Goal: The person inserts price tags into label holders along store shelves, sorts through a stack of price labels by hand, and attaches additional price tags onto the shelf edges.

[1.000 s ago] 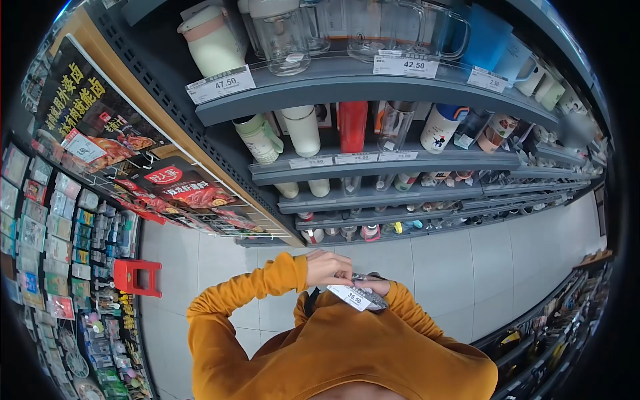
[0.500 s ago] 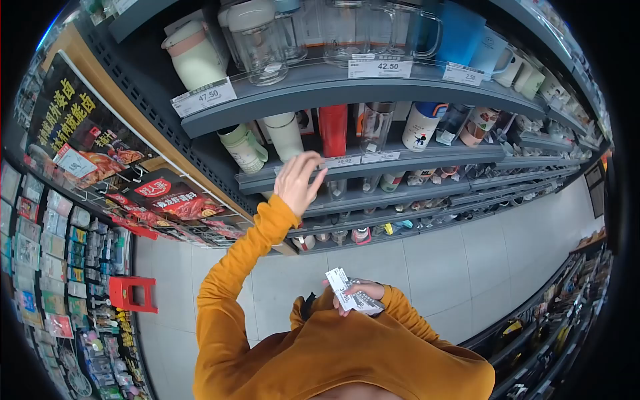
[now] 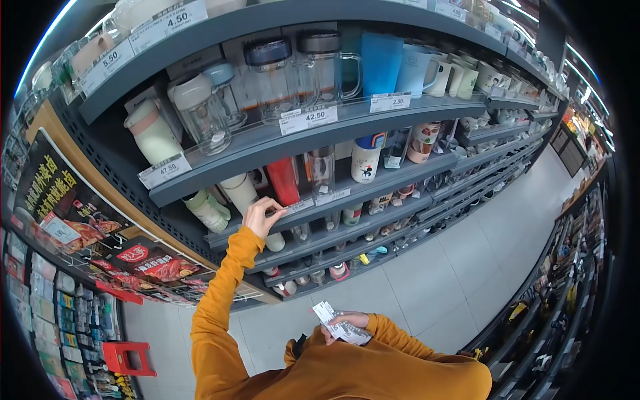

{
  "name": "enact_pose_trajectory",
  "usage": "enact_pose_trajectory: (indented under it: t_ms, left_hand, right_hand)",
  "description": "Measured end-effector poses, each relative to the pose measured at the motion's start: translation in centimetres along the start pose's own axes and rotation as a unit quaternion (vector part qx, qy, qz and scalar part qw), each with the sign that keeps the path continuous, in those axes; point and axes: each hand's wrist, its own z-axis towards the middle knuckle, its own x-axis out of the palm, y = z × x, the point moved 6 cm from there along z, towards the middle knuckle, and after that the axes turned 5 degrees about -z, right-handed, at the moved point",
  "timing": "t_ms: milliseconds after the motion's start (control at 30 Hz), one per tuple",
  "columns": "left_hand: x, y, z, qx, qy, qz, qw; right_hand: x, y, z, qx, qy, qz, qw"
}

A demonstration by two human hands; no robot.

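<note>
My left hand [image 3: 262, 217] is at the front edge of a grey shelf, its fingers bent and the thumb and a fingertip drawn together. They meet at the left end of a small white price tag [image 3: 300, 205]; whether anything is pinched is too small to tell. Behind the hand stand a cream tumbler [image 3: 239, 192] and a red box [image 3: 283, 181]. Low in front of my body, my right hand [image 3: 348, 321] grips a fanned stack of printed price tags [image 3: 333, 320].
Above runs a shelf of glass mugs [image 3: 270, 80] with a 42.50 tag [image 3: 309, 120]. A green bottle [image 3: 208, 211] and a white cup [image 3: 365, 160] share the lower shelf. A hanging food-packet rack [image 3: 143, 257] is left, a red stool [image 3: 129, 359] below it.
My left hand has reached the shelf edge, its spread fingers now drawn together. The view has shifted, showing more of the upper shelves. My right hand still holds the price tags.
</note>
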Motion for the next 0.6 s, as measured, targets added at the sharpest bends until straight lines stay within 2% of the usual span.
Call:
enact_pose_trajectory:
  t_ms: [167,267,300,333,367,400,467,500,533,600]
  left_hand:
    - [-0.4,0.2,0.4,-0.060,-0.033,-0.106,0.992]
    - [-2.4,-2.9,-0.2,-0.020,-0.097,-0.070,0.993]
    - [-3.0,-4.9,-0.7,0.002,-0.091,-0.059,0.994]
    - [-3.2,-6.7,-1.4,0.017,-0.060,-0.073,0.995]
    - [-2.7,-7.7,-2.5,-0.031,0.029,-0.115,0.992]
    - [-1.5,-8.4,-3.8,-0.010,0.118,-0.166,0.979]
    - [2.3,-9.1,-7.8,-0.003,0.331,-0.213,0.919]
    - [4.1,-10.0,-9.9,-0.058,0.424,-0.203,0.881]
    - [6.1,-10.2,-12.0,0.005,0.454,-0.202,0.868]
    - [10.5,-8.7,-16.3,0.007,0.488,-0.198,0.850]
  right_hand:
    - [1.2,0.8,-0.4,-0.028,-0.007,0.003,1.000]
    - [0.3,0.3,-0.5,-0.059,-0.031,0.027,0.997]
    - [-0.5,-0.1,-0.4,-0.075,-0.039,0.038,0.996]
    - [-1.7,-0.6,-0.3,-0.073,-0.046,0.034,0.996]
    - [-3.1,-1.1,-0.3,-0.073,-0.053,0.030,0.995]
    - [-4.0,-1.6,-0.3,-0.072,-0.060,0.026,0.995]
    - [-4.3,-2.5,-0.3,-0.057,-0.065,0.076,0.993]
    - [-4.5,-2.7,-0.2,-0.043,-0.066,0.099,0.992]
    - [-4.5,-3.0,-0.2,-0.015,-0.052,0.118,0.992]
    - [-4.3,-3.4,-0.1,0.045,-0.025,0.153,0.987]
